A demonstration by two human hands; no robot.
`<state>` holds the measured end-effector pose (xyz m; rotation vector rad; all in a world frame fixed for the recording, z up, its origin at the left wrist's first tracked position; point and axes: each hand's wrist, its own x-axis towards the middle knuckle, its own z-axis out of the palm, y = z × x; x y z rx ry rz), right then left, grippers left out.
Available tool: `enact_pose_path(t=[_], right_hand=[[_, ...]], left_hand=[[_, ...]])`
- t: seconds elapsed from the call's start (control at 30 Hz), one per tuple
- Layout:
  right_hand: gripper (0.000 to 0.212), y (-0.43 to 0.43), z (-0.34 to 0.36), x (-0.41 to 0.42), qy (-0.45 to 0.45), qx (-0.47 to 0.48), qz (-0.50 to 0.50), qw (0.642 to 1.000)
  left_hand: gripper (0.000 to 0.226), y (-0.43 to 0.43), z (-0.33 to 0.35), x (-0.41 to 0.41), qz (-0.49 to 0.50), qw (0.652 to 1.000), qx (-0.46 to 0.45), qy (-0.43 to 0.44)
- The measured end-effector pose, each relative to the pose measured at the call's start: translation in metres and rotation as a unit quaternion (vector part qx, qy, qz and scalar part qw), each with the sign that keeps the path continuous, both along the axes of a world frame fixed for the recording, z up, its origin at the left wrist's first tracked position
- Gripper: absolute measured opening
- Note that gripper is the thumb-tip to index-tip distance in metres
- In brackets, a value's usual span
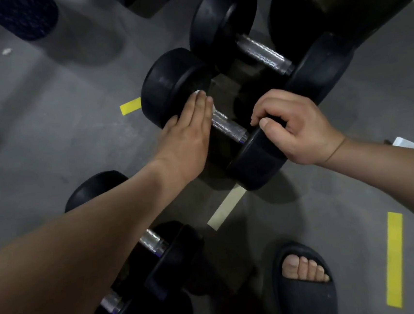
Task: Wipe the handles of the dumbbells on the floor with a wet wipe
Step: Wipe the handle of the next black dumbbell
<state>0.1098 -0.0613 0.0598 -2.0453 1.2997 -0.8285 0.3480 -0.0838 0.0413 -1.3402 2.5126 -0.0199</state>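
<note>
Mid-task: left hand [186,136], fingers [199,104] pressed together, flattens wet wipe [196,92] on centre dumbbell handle [227,125]; right hand [296,128] curled round its 5 o'clock head [257,162]; 1 o'clock handle [263,52] unclear whether wiped.

both forearms are bare. a thin tan band [337,150] circles the wrist of the right hand [296,128]. the right foot wears a dark navy open-toed slide sandal [308,299].

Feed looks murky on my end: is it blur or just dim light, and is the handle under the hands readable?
Head view: dim overall, black weight heads losing detail; head view: soft blur at the edges, as on the yellow tape strip; head view: the knurled handle between left hand and right hand is readable, with glints.
</note>
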Motion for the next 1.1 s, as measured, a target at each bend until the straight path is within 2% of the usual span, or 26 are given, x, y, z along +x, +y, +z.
enact_pose_path(t=[0.07,0.17,0.23,0.33,0.43,0.57,0.63,0.7,0.83,1.0,1.1], right_hand=[[0.017,0.000,0.000,0.000,-0.001,-0.001,0.001,1.000],[0.016,0.000,-0.001,0.000,0.000,-0.004,0.003,1.000],[0.017,0.000,-0.002,0.000,0.003,-0.006,0.005,1.000],[0.018,-0.002,-0.003,-0.003,0.010,-0.010,0.019,1.000],[0.018,-0.002,-0.004,-0.005,0.013,-0.019,0.023,0.999],[0.019,-0.002,-0.005,-0.005,0.016,-0.024,0.029,0.999],[0.020,-0.002,-0.005,-0.005,0.018,-0.022,0.028,0.999],[0.020,-0.002,-0.005,-0.005,0.021,-0.022,0.026,0.999],[0.022,-0.002,-0.006,-0.004,0.019,-0.021,0.025,0.999],[0.021,0.000,-0.004,-0.005,0.016,-0.010,0.001,1.000],[0.020,0.001,-0.003,-0.005,0.010,0.000,-0.005,1.000]], left_hand=[[0.081,0.001,0.001,-0.002,0.021,0.999,0.018,0.020],[0.090,-0.006,0.004,-0.005,0.062,0.990,0.079,0.097],[0.088,-0.017,0.007,-0.008,0.064,0.984,0.119,0.119],[0.076,-0.028,0.014,-0.018,0.045,0.981,0.159,0.105],[0.071,-0.021,0.017,-0.023,0.009,0.987,0.134,0.090],[0.076,0.000,0.012,-0.008,-0.078,0.981,0.113,0.140],[0.082,0.005,0.010,-0.001,-0.124,0.978,0.113,0.125],[0.085,-0.001,0.010,0.003,-0.118,0.983,0.099,0.104],[0.079,-0.013,0.010,-0.008,-0.041,0.990,0.070,0.112],[0.062,-0.007,0.011,-0.023,-0.127,0.963,0.139,0.192],[0.056,-0.025,0.014,-0.022,-0.139,0.967,0.149,0.151]])
